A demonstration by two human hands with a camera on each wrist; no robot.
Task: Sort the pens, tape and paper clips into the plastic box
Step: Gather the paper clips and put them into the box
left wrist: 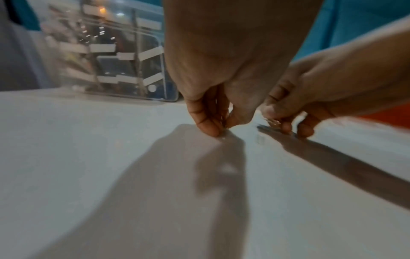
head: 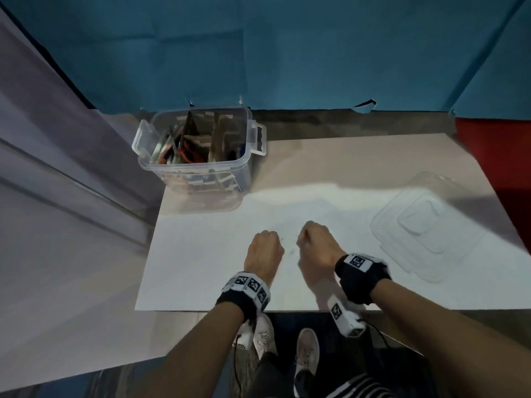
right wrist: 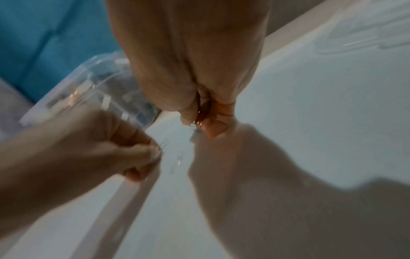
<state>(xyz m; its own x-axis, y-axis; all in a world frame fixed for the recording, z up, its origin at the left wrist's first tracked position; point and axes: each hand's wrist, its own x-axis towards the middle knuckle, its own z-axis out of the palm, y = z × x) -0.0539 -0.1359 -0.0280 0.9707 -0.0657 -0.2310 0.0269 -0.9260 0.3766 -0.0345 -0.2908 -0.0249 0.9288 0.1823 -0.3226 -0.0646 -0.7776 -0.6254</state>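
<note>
Between the fingertips of both hands, wrist views are showing paper clips that the head view is blurring. Left hand and right hand are each pinching clips, count indeterminable; one plastic box is standing beyond the fingers.

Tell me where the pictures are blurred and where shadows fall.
Head view: sharp, bright patch on the table. Left wrist view: plastic box blurred, left hand casts a long shadow toward the camera. Right wrist view: both hands smeared, paper clips only glints.

A white counter carried a clear plastic box at its far left corner, a clear lid lying flat at the right, and a few loose paper clips near the middle.
</note>
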